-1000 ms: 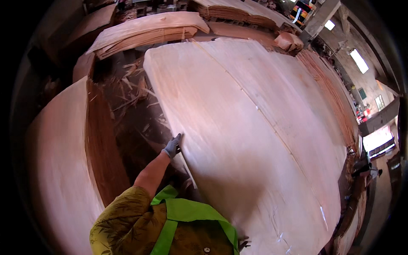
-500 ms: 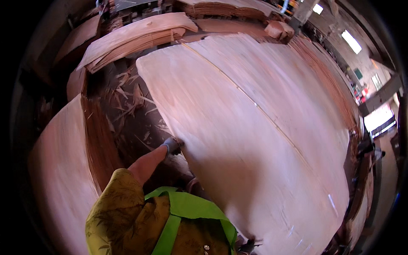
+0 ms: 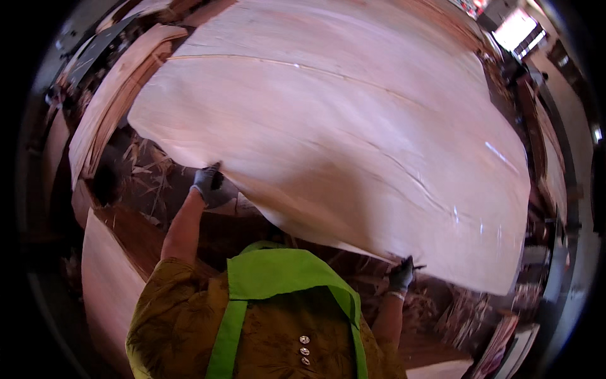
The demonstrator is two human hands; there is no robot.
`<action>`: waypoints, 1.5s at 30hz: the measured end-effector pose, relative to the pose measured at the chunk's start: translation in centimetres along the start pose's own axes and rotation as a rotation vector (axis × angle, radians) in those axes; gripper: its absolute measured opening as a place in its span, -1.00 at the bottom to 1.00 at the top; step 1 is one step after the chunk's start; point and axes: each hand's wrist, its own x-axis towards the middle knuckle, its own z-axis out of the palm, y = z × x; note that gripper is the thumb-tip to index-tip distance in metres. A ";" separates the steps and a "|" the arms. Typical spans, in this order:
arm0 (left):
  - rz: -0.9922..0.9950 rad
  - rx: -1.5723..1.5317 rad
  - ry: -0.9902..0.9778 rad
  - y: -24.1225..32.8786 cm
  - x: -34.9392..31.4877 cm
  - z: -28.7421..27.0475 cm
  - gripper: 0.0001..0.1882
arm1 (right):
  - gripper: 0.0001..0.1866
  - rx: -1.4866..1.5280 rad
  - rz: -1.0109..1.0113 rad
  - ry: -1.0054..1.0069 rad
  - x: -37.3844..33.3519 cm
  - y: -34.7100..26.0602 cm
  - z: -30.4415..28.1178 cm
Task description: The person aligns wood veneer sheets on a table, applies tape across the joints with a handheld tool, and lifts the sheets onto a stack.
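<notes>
A broad, pale sheet of wood veneer [image 3: 303,139] spreads out before me, with a thin tan strip [image 3: 271,61] running across its far part. My left hand [image 3: 207,180], in a grey glove, is closed on the sheet's near edge toward the left. Farther right along that edge, my right hand [image 3: 402,276], in a dark glove, also grips it, fingers partly hidden by the sheet. Between my hands the edge sags and hangs above the floor. A dark shadow falls on the veneer's middle.
Stacked veneer [image 3: 120,88] lies at the far left, and another stack [image 3: 113,271] stands near my left arm. Wood scraps [image 3: 148,164] litter the floor on the left, more shreds [image 3: 464,309] at the right. Veneer pieces [image 3: 505,347] lie at the lower right. A bright opening [image 3: 517,31] shows far right.
My view has turned to the right. My right hand, barely visible at the lower edge before, now shows plainly on the sheet's near edge. My left hand still holds that edge.
</notes>
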 end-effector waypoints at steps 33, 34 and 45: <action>0.481 0.524 -0.114 -0.5 -8.8 8.8 -0.46 | -0.78 -0.916 -0.087 -1.071 -15.2 -2.4 4.3; 0.509 0.523 -0.121 -0.5 -9.6 8.7 -0.46 | -0.77 -0.893 -0.064 -1.056 -15.3 -2.6 3.9; 0.441 0.591 -0.141 -2.7 -11.1 7.4 -0.53 | -0.84 -1.082 -0.173 -0.851 -15.1 0.5 1.4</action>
